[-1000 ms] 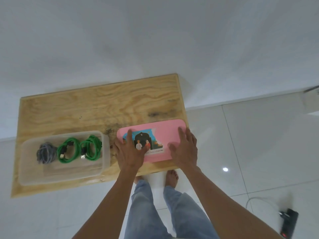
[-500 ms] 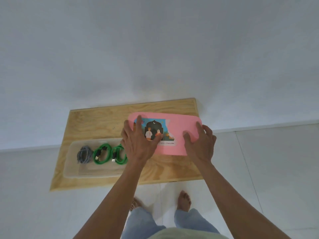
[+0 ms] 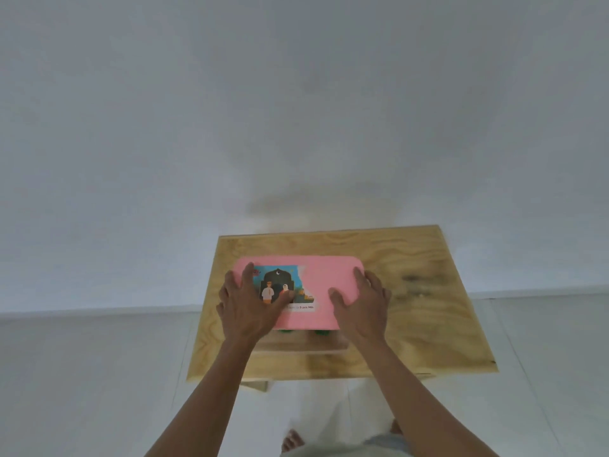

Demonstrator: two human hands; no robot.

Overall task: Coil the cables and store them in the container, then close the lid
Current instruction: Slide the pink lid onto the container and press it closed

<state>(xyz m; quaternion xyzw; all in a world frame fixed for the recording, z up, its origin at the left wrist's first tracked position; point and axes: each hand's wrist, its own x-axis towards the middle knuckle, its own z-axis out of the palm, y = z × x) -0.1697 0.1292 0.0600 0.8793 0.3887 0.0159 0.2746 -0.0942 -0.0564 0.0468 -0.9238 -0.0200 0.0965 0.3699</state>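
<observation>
Cables look stored, as far as we can judge: only two green bits (image 3: 320,331) peep from under the near edge of the pink lid (image 3: 324,278), which we hold over the clear container (image 3: 306,344) near the middle of the worktop (image 3: 428,308); what remains is seating it, and we cannot tell whether it has snapped on all round. Our left hand (image 3: 245,306) grips the lid's 9 o'clock end, fingers spread on top and thumb on the sticker (image 3: 280,286), while our right hand (image 3: 364,303) grips the 3 o'clock end, fingers curled over that edge.
</observation>
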